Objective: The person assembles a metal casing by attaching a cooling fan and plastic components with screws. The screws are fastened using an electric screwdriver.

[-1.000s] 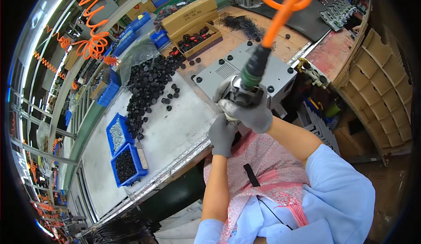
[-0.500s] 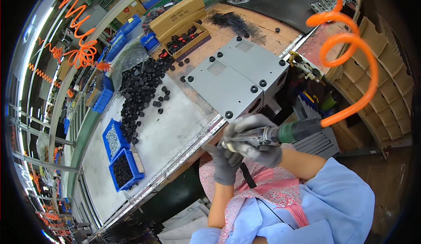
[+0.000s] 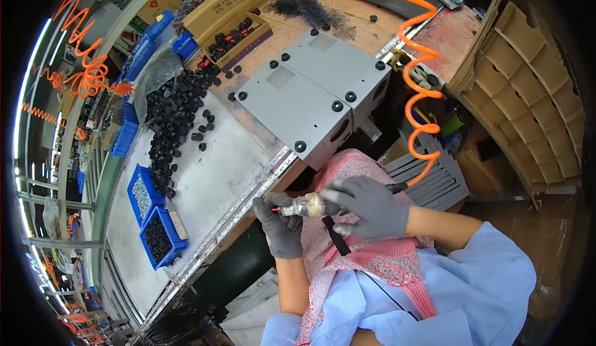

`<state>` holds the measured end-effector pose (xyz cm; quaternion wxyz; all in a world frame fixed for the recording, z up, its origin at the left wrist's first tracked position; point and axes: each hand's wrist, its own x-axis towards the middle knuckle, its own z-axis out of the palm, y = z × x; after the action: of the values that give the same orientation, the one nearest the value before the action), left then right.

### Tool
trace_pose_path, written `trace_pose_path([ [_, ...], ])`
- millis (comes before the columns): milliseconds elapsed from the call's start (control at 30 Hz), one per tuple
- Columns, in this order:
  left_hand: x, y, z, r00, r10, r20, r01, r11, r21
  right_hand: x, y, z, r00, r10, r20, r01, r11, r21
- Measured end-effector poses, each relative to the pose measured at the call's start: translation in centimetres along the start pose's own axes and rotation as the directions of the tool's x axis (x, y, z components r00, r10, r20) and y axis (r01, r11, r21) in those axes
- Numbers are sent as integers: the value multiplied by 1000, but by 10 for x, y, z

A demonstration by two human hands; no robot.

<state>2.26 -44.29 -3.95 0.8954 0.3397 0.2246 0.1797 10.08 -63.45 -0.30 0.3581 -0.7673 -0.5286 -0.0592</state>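
Note:
An air screwdriver lies level in front of my body, its nose toward the left. My gloved left hand is closed around the nose end, where a small red bit of something shows by the fingertips. Over the tool's rear part lies my gloved right hand, fingers curved round it; the palm side is hidden. Beyond the hands, two grey metal cases sit side by side at the bench edge, with black rubber feet on their upper faces.
Loose black feet are heaped on the bench, left of the cases. Two blue bins hold small screws. An opened carton stands behind. The orange coiled hose hangs at right, near a divided cardboard box.
The screwdriver has come away from the cases, down and left toward my body, and turned level. My right hand has shifted to its rear; the left has moved left and up, onto the nose.

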Motion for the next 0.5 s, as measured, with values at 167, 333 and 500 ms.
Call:
trace_pose_path([
  [167,-10,-8,25,989,-86,116,47,952,303,-14,12,-6,791,300,533,-481,843,240],
  [333,-6,-17,37,922,-360,145,326,921,213,-47,20,-3,875,325,360,-456,804,382],
  [500,17,-17,13,971,-199,135,223,955,-197,-63,46,-1,699,686,205,-638,467,613],
])
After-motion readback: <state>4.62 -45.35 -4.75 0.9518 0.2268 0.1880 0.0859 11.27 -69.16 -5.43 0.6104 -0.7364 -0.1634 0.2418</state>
